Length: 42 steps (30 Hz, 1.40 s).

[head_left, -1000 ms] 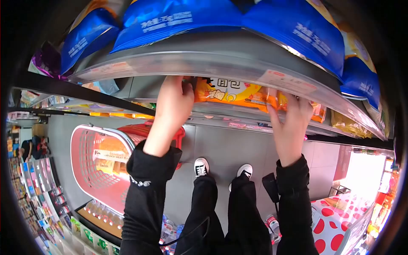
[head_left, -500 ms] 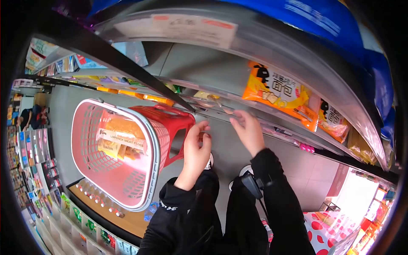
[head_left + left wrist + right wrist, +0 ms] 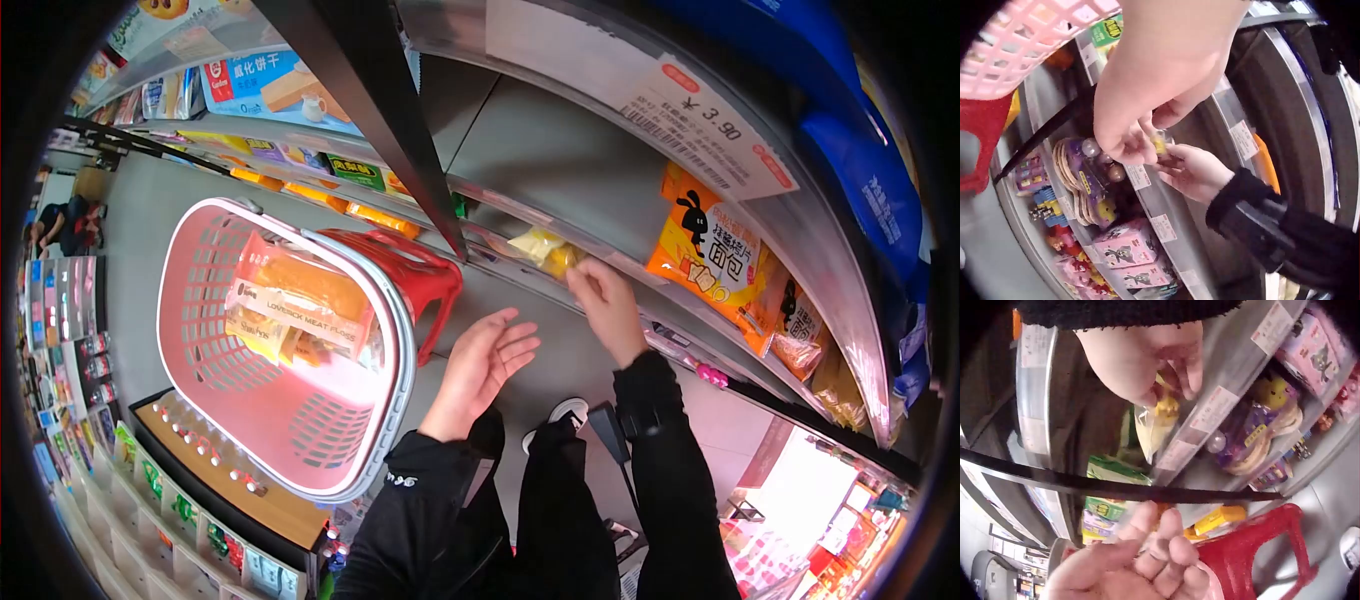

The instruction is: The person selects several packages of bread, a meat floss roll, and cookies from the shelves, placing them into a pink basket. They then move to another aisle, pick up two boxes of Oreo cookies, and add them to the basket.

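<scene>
Right hand (image 3: 612, 312) is pinching a small yellow packet (image 3: 552, 252) at its 10 o'clock, beside a shelf edge (image 3: 500, 205), while left hand (image 3: 478, 372) is hovering released, fingers extending loosely, with a pink basket (image 3: 325, 430) sitting at its 9 o'clock and orange bread packs (image 3: 708, 255) lying at right hand's 2 o'clock.

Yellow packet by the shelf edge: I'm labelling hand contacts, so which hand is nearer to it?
The right hand; its fingers hold one end of the yellow packet. The left hand is open, farther off, toward the basket.
</scene>
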Motion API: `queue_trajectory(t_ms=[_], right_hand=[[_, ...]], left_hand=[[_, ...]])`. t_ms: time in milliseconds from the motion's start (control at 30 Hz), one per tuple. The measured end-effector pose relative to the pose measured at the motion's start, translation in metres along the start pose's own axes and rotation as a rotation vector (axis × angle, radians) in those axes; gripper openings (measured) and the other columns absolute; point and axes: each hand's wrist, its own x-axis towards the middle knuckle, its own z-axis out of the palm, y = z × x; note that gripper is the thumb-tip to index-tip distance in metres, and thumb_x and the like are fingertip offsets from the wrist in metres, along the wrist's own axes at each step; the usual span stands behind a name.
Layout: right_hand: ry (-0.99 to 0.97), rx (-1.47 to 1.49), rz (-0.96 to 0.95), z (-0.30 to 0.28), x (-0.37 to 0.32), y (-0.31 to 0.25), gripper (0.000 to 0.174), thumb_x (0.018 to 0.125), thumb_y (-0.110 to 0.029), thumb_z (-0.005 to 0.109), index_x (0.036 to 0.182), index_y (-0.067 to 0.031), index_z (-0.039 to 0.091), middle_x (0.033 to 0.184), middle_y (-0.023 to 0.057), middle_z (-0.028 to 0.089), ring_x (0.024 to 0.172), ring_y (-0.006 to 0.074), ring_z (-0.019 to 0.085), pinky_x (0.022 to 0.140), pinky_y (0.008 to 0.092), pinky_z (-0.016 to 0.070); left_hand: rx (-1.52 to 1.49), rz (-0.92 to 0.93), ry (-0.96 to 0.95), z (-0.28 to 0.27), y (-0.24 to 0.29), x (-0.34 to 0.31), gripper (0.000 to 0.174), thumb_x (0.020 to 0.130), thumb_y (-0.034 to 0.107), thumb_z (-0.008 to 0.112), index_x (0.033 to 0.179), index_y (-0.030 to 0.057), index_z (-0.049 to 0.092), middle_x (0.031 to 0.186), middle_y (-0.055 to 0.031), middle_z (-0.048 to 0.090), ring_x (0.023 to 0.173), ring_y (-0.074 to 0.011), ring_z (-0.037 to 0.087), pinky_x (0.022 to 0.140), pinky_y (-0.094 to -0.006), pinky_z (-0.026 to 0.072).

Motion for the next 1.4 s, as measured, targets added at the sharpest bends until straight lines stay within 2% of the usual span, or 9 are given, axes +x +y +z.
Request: queue_trajectory(t_ms=[100,200,300,467,700,767,967,1133,1400], right_hand=[[-0.097,0.031,-0.058,-0.01,-0.041,-0.01,0.017,0.081,-0.017,0.052,0.08,-0.0006,0.049,0.059,-0.0009,0.042,0.054,0.0031,0.036,0.048,0.0192,0.0312],[-0.221,0.01,-0.054,-0.023,-0.084,-0.029,0.012,0.079,-0.011,0.05,0.082,0.0009,0.05,0.084,0.0141,0.052,0.078,0.0285,0.052,0.068,0.0311,0.0411],[-0.251,-0.133,-0.295,-0.037,-0.117,-0.05,0.012,0.076,-0.009,0.053,0.085,-0.0018,0.052,0.095,0.0135,0.052,0.084,0.0293,0.053,0.071,0.0331,0.0428],[-0.34,-0.229,-0.507,-0.064,-0.132,-0.097,0.016,0.07,-0.009,0.059,0.083,-0.0032,0.053,0.098,0.0137,0.052,0.069,0.0253,0.056,0.058,0.0323,0.0457],[0.075,-0.307,-0.781,-0.055,-0.05,-0.134,0.011,0.071,-0.008,0.057,0.078,-0.0031,0.05,0.094,0.0155,0.052,0.065,0.0301,0.054,0.057,0.0359,0.0444],[0.055,-0.317,-0.657,-0.052,-0.022,-0.143,0.01,0.075,-0.006,0.052,0.081,0.0015,0.051,0.091,0.0178,0.053,0.081,0.0324,0.053,0.07,0.0346,0.0421],[0.239,-0.611,-0.587,-0.03,0.016,-0.131,0.013,0.076,-0.012,0.05,0.081,-0.0001,0.05,0.088,0.014,0.053,0.077,0.0342,0.05,0.067,0.0382,0.0402],[0.305,-0.678,-0.663,-0.025,0.005,-0.124,0.015,0.073,-0.014,0.055,0.081,-0.0013,0.051,0.095,0.0152,0.051,0.088,0.0332,0.047,0.075,0.0394,0.0381],[0.153,-0.547,-0.43,-0.021,-0.103,-0.094,0.023,0.068,-0.007,0.058,0.089,-0.0033,0.05,0.105,0.0143,0.046,0.1,0.0347,0.044,0.081,0.042,0.038]], left_hand=[[-0.27,-0.055,-0.104,0.007,-0.006,0.003,0.036,0.087,0.029,0.038,0.109,0.0011,0.039,0.105,-0.0177,0.05,0.094,-0.0254,0.052,0.08,-0.0347,0.0427],[-0.21,-0.003,-0.145,0.019,-0.014,-0.024,0.045,0.086,0.036,0.038,0.115,0.0004,0.035,0.111,-0.0181,0.046,0.101,-0.0276,0.048,0.085,-0.0377,0.0394],[-0.068,0.039,-0.231,0.034,-0.013,-0.072,0.046,0.088,0.035,0.029,0.12,0.0029,0.033,0.124,-0.0178,0.035,0.113,-0.0309,0.036,0.093,-0.0425,0.0309],[0.215,0.245,-0.221,0.067,0.006,-0.129,0.066,0.074,0.015,0.057,0.125,-0.008,0.021,0.125,-0.0147,0.035,0.115,-0.0223,0.036,0.095,-0.0328,0.0269],[0.17,0.472,-0.207,0.112,0.072,-0.074,0.05,0.08,0.013,0.053,0.118,-0.0091,0.031,0.113,-0.0141,0.046,0.102,-0.0206,0.048,0.084,-0.0299,0.0415],[0.201,0.507,-0.176,0.118,0.091,-0.043,0.044,0.081,0.012,0.051,0.116,-0.0093,0.034,0.106,-0.0145,0.05,0.092,-0.0184,0.054,0.077,-0.0278,0.0458],[0.264,0.612,-0.02,0.119,0.096,-0.027,0.054,0.078,0.005,0.052,0.12,-0.0107,0.022,0.098,-0.0189,0.052,0.091,-0.0247,0.054,0.084,-0.0332,0.0425],[0.238,0.686,-0.011,0.107,0.065,-0.056,0.056,0.077,-0.002,0.05,0.125,-0.0011,0.021,0.117,-0.0194,0.04,0.102,-0.0246,0.047,0.086,-0.0331,0.0406],[0.387,0.309,0.007,0.039,-0.005,-0.105,0.031,0.081,-0.004,0.039,0.112,-0.0019,0.038,0.103,-0.0094,0.05,0.091,-0.0136,0.051,0.08,-0.0234,0.0386]])
